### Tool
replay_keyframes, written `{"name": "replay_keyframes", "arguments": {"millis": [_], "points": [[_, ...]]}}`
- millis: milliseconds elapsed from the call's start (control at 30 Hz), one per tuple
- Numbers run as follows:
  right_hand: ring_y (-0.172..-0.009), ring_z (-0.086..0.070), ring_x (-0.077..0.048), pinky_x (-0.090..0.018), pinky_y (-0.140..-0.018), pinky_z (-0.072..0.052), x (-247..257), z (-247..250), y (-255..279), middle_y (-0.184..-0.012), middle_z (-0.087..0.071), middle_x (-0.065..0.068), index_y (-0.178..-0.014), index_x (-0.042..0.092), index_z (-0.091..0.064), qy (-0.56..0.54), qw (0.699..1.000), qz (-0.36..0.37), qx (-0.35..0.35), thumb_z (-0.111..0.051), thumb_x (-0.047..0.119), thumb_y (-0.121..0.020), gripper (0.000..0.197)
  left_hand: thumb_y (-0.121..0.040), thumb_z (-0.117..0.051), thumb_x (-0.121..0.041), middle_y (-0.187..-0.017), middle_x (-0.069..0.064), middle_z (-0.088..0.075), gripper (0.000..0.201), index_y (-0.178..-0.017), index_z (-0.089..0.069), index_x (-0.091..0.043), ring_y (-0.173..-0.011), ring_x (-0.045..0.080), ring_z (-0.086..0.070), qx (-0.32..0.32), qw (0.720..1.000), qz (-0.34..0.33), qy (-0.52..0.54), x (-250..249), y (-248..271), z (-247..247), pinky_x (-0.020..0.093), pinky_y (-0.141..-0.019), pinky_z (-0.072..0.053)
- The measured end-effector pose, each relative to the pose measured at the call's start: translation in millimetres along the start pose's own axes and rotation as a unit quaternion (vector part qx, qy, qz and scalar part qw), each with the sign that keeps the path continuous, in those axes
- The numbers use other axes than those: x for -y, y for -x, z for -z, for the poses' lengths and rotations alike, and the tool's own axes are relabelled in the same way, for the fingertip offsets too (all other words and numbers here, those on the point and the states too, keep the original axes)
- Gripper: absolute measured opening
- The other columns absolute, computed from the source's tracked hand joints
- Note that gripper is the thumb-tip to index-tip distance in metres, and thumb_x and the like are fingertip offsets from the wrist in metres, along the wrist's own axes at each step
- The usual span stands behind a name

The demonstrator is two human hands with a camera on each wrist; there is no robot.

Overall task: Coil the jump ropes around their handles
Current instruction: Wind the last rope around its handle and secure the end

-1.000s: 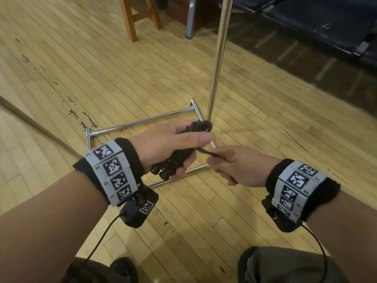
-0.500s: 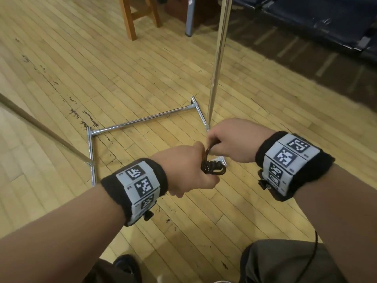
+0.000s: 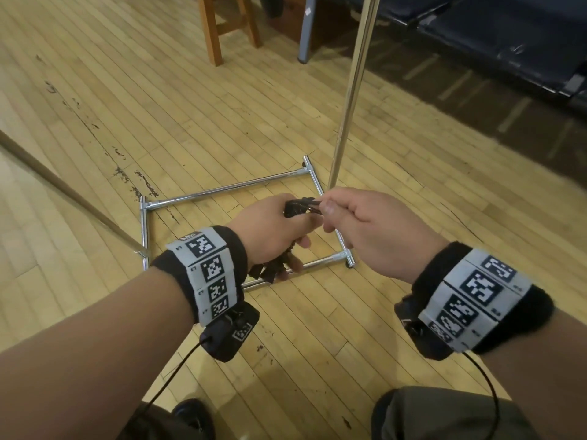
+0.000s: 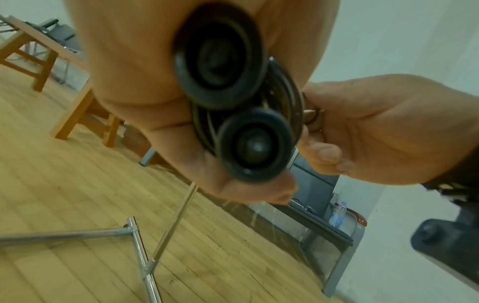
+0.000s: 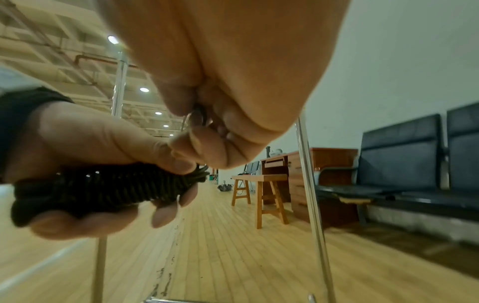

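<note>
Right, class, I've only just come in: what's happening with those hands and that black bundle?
A person is winding a jump rope up. The left hand grips the two black handles side by side, with rope already coiled tightly around them. The right hand pinches the short remaining rope end at the top of the bundle, seemingly finishing the wrap. Below them a chrome rack base stands on the wooden floor.
</note>
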State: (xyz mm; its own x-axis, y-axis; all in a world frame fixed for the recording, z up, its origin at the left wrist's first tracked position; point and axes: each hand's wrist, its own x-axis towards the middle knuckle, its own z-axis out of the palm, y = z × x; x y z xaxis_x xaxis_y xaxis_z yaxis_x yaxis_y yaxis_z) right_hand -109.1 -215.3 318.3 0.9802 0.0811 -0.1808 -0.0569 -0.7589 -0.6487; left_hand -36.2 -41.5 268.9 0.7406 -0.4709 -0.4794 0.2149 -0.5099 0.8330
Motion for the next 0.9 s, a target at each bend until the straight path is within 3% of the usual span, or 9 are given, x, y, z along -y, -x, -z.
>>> {"name": "replay_keyframes", "arguments": {"millis": [133, 200, 267, 300, 433, 533, 633, 767, 900], "points": [[-0.06, -0.056, -0.01, -0.022, -0.056, -0.048, -5.2, 0.9, 1.3, -0.072, -0.067, 0.007, -0.093, 0.034, -0.074, -0.046, 0.999, -0.02, 0.001, -0.046, 0.043, -0.105, 0.031, -0.099, -0.069, -0.041, -0.094, 0.008, -0.076, 0.019, -0.105, -0.062, -0.024, -0.071, 0.022, -0.08, -0.017, 0.999, -0.022, -0.036, -0.3, -2.7, 0.2, 0.041, -0.051, -0.062], [-0.082, -0.071, -0.018, -0.041, -0.08, -0.062, -7.4, 4.9, 0.8, -0.091, -0.077, 0.004, -0.094, 0.051, -0.075, -0.082, 0.995, -0.054, 0.026, -0.056, 0.038, -0.103, 0.025, -0.098, -0.07, -0.042, -0.094, 0.006, -0.077, 0.021, -0.106, -0.062, -0.024, -0.069, 0.019, -0.079, -0.012, 0.998, -0.028, -0.061, -1.2, -1.8, -2.1, 0.038, -0.049, -0.062], [-0.104, -0.072, -0.033, -0.061, -0.091, -0.058, -10.6, 9.4, 0.4, -0.103, -0.078, 0.002, -0.102, 0.047, -0.077, -0.111, 0.99, -0.077, 0.045, -0.065, 0.031, -0.099, 0.02, -0.097, -0.072, -0.039, -0.091, 0.004, -0.078, 0.021, -0.106, -0.061, -0.023, -0.067, 0.018, -0.079, -0.004, 0.996, -0.027, -0.085, -1.4, -0.9, -4.1, 0.037, -0.049, -0.061], [-0.105, -0.072, -0.033, -0.062, -0.092, -0.058, -11.9, 11.1, 0.2, -0.104, -0.078, 0.005, -0.106, 0.042, -0.078, -0.108, 0.989, -0.08, 0.055, -0.068, 0.028, -0.097, 0.019, -0.096, -0.072, -0.037, -0.087, 0.002, -0.079, 0.02, -0.106, -0.061, -0.024, -0.062, 0.019, -0.078, 0.0, 0.995, -0.023, -0.099, -1.4, 0.0, -4.9, 0.037, -0.049, -0.061], [-0.099, -0.07, -0.006, -0.04, -0.096, -0.058, -16.1, 10.3, -4.1, -0.105, -0.075, 0.015, -0.111, 0.034, -0.074, -0.035, 0.992, -0.092, 0.073, -0.076, 0.023, -0.092, 0.022, -0.096, -0.069, -0.038, -0.077, 0.0, -0.08, 0.019, -0.108, -0.059, -0.028, -0.056, 0.027, -0.076, 0.016, 0.991, -0.011, -0.133, -2.1, 1.7, -13.3, 0.047, -0.054, -0.065], [-0.1, -0.06, -0.004, -0.026, -0.084, -0.049, -14.7, 4.1, -6.4, -0.113, -0.064, 0.016, -0.113, 0.039, -0.072, 0.075, 0.993, -0.09, 0.024, -0.076, 0.033, -0.092, 0.023, -0.097, -0.068, -0.036, -0.084, 0.005, -0.08, 0.019, -0.111, -0.058, -0.027, -0.066, 0.029, -0.079, 0.007, 0.993, -0.006, -0.114, -1.9, 0.3, -17.9, 0.058, -0.059, -0.065], [-0.099, -0.052, -0.008, -0.024, -0.081, -0.041, -12.2, 0.9, -7.3, -0.114, -0.051, 0.011, -0.115, 0.041, -0.071, 0.145, 0.986, -0.076, -0.022, -0.072, 0.039, -0.094, 0.021, -0.096, -0.069, -0.032, -0.091, 0.008, -0.079, 0.018, -0.109, -0.058, -0.026, -0.068, 0.03, -0.08, 0.004, 0.997, -0.003, -0.076, -1.1, -1.6, -16.1, 0.062, -0.061, -0.065], [-0.087, -0.053, -0.005, -0.019, -0.07, -0.041, -11.6, 2.4, -6.9, -0.103, -0.054, 0.01, -0.112, 0.038, -0.072, 0.162, 0.985, -0.047, -0.046, -0.063, 0.036, -0.099, 0.016, -0.095, -0.071, -0.029, -0.09, 0.007, -0.075, 0.017, -0.108, -0.061, -0.029, -0.067, 0.03, -0.079, 0.016, 0.999, -0.009, -0.045, 1.2, -2.0, -14.1, 0.062, -0.063, -0.064], [-0.079, -0.071, -0.005, -0.025, -0.075, -0.058, -9.7, 3.6, -7.1, -0.086, -0.073, 0.009, -0.1, 0.031, -0.075, 0.017, 0.995, -0.052, -0.084, -0.068, 0.028, -0.097, 0.008, -0.094, -0.072, -0.028, -0.092, 0.006, -0.074, 0.018, -0.108, -0.061, -0.031, -0.064, 0.026, -0.078, 0.019, 0.999, -0.015, -0.042, 1.0, -3.3, -12.8, 0.046, -0.056, -0.065]]}}
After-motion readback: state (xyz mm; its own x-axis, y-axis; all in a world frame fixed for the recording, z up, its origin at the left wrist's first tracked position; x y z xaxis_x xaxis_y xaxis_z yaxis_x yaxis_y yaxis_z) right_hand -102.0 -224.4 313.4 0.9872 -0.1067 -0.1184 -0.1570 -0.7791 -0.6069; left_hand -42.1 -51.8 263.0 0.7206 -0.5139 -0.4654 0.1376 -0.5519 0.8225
